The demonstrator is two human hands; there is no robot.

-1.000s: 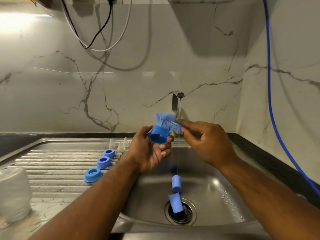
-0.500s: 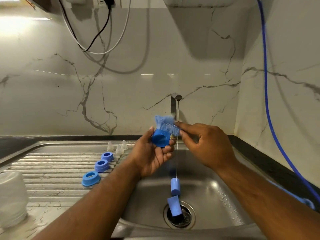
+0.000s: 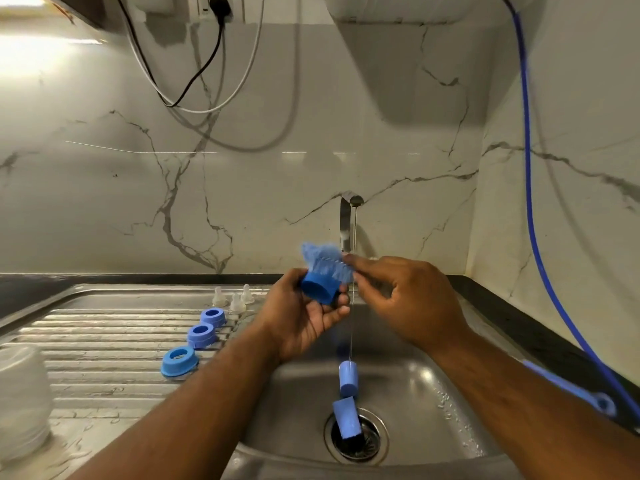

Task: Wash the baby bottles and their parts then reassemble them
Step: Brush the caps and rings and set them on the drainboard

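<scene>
Mid-wash: scrubbing the blue cap (image 3: 318,289) near the back edge of the sink (image 3: 433,382), gripped in the left hand (image 3: 304,318), the brush (image 3: 325,263) pinched by the right hand (image 3: 405,299). Next, likely: turn it, brush inside, rinse.

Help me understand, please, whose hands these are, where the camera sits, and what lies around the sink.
No machine: a person wears a camera on the head, looking down at their own hands over a steel sink. The left hand holds a blue cap; the right hand pinches a blue brush against it, near the thin stream from the tap. Two more caps lie in the basin by the drain. On the draining board sit three blue rings, three clear teats and a clear bottle.
</scene>
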